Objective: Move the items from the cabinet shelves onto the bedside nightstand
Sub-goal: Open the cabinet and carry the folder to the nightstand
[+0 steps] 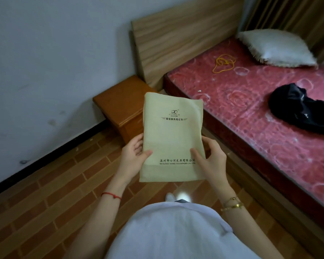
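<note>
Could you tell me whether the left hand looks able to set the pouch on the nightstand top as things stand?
Probably yes: the left hand grips the pouch jointly with the right hand, and the nightstand top ahead shows nothing on its visible part.

A pale, scuffed wall (45, 53) is met by a black skirting strip (51, 152). The floor (45, 199) is laid in brown brick-pattern tiles. A wood-grain headboard (180, 34) is set against the wall, with a red rose-patterned mattress (251, 116) below it. Striped brown curtains (295, 15) are seen at upper right. Light is dim and even.
</note>
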`<state>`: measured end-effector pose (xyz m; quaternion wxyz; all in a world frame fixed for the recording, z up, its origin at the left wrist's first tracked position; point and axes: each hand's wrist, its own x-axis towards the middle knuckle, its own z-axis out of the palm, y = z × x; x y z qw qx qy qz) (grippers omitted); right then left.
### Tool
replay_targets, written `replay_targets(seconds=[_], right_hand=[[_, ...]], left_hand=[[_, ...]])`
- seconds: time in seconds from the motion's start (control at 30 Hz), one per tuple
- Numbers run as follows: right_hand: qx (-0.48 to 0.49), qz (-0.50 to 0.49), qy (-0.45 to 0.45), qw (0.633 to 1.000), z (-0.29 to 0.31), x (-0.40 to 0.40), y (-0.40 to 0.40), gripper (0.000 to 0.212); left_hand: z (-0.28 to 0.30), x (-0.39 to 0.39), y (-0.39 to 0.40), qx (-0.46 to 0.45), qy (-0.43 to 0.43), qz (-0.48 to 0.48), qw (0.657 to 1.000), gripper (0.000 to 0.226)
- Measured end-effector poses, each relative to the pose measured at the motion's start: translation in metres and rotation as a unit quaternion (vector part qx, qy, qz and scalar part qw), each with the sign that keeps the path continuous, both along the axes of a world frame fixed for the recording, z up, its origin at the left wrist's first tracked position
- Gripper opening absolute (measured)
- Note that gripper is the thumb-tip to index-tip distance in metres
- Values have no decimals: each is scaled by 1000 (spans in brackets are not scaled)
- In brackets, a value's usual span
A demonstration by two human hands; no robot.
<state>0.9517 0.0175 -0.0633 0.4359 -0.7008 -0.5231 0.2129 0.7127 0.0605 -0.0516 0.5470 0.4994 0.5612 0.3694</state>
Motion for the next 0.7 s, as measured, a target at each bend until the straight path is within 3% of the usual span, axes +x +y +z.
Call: replay_targets(seconds=[0.37, 0.7], right_hand=[[-21, 116, -19, 993, -8, 3, 211, 42], [-36, 179, -29, 983, -37, -24, 417, 45]], left_hand=[[-8, 4, 154, -2, -4, 132, 991, 67], [-41, -21, 326, -18, 12, 186, 982, 68]])
